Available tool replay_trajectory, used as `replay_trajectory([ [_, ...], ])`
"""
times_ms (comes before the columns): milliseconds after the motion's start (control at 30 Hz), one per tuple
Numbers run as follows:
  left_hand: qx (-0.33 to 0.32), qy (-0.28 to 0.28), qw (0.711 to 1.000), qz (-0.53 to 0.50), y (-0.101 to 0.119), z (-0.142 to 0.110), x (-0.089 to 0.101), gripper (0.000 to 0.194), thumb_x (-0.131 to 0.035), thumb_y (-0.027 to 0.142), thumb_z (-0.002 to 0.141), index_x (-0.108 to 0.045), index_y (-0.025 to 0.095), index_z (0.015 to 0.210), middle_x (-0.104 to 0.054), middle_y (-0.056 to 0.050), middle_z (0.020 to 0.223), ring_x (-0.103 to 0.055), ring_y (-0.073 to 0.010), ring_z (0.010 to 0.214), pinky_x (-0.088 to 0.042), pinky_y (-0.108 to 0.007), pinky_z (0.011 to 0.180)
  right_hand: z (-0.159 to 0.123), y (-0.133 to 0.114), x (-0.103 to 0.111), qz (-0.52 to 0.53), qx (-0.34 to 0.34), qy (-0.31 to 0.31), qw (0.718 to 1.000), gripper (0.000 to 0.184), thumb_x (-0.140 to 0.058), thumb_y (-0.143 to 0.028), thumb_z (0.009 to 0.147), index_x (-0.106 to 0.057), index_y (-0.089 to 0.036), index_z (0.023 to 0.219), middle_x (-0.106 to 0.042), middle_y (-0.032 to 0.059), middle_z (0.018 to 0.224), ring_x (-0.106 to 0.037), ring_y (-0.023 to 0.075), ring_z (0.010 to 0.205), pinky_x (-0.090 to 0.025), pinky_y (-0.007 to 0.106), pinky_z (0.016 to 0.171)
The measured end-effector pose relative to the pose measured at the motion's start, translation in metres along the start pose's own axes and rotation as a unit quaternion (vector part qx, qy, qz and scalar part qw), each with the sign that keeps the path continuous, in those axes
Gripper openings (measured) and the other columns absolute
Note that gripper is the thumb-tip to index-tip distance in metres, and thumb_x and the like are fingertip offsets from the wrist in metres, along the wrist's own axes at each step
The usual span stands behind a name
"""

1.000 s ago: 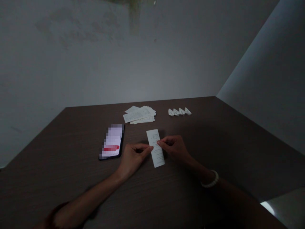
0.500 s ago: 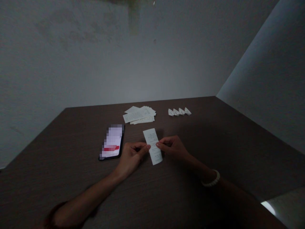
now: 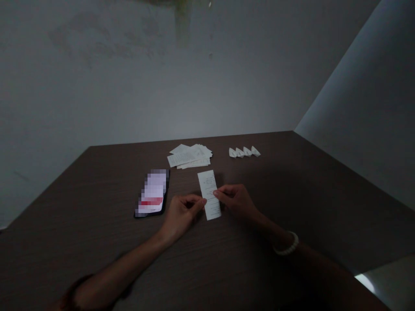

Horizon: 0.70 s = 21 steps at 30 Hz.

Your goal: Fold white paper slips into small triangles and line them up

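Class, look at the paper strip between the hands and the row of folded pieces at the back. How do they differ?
The paper strip is long and rectangular; the folded pieces are small and pointed.
The paper strip is pinched by the left hand and right hand; the folded pieces sit untouched on the table.
There is one paper strip but four folded pieces.
Both are whitish.
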State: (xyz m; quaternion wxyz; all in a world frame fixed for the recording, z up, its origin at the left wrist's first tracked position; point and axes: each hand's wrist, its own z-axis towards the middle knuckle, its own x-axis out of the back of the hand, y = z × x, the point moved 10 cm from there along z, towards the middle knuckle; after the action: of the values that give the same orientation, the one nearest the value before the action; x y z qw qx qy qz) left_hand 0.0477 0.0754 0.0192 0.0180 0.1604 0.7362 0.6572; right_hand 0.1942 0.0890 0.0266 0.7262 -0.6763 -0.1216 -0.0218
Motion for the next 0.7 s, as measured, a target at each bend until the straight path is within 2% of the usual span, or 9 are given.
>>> replay_trajectory([
  [167, -0.014, 0.018, 1.0, 0.003, 0.003, 0.001, 0.006, 0.031, -0.063, 0.043, 0.079, -0.069, 0.013, 0.072, -0.045, 0.004, 0.043, -0.033, -0.0073, 0.04, -0.022, -0.02, 0.04, 0.001, 0.002, -0.007, 0.008, -0.002, -0.045, 0.999, 0.025, -0.063, -0.036, 0.079, -0.074, -0.014, 0.081, -0.07, 0.0027, 0.068, -0.058, 0.0099, 0.054, -0.04, 0.019, 0.047],
  [333, -0.012, 0.038, 0.999, 0.0, 0.005, 0.0, 0.008, 0.028, -0.066, 0.042, 0.077, -0.07, 0.014, 0.071, -0.046, 0.004, 0.043, -0.032, -0.0071, 0.039, -0.024, -0.02, 0.04, 0.001, 0.002, -0.003, -0.014, 0.01, -0.025, 1.0, 0.021, -0.063, -0.034, 0.08, -0.072, -0.015, 0.078, -0.071, 0.0037, 0.072, -0.063, 0.0138, 0.062, -0.045, 0.022, 0.054],
  [567, 0.018, 0.008, 1.0, -0.015, 0.0, -0.001, -0.002, 0.03, -0.066, 0.042, 0.077, -0.07, 0.013, 0.074, -0.046, 0.004, 0.043, -0.032, -0.0063, 0.038, -0.02, -0.019, 0.037, 0.003, 0.007, -0.002, -0.01, 0.012, -0.008, 1.0, 0.019, -0.061, -0.031, 0.08, -0.067, -0.015, 0.072, -0.068, 0.0024, 0.066, -0.06, 0.0128, 0.058, -0.044, 0.022, 0.053],
  [700, 0.012, 0.004, 1.0, -0.007, 0.002, -0.002, -0.002, 0.031, -0.067, 0.043, 0.077, -0.071, 0.012, 0.076, -0.049, 0.004, 0.044, -0.033, -0.0064, 0.038, -0.022, -0.019, 0.037, 0.003, 0.008, -0.003, -0.008, 0.007, -0.009, 1.0, 0.02, -0.059, -0.031, 0.08, -0.066, -0.014, 0.074, -0.067, 0.0022, 0.066, -0.059, 0.0124, 0.057, -0.043, 0.022, 0.053],
])
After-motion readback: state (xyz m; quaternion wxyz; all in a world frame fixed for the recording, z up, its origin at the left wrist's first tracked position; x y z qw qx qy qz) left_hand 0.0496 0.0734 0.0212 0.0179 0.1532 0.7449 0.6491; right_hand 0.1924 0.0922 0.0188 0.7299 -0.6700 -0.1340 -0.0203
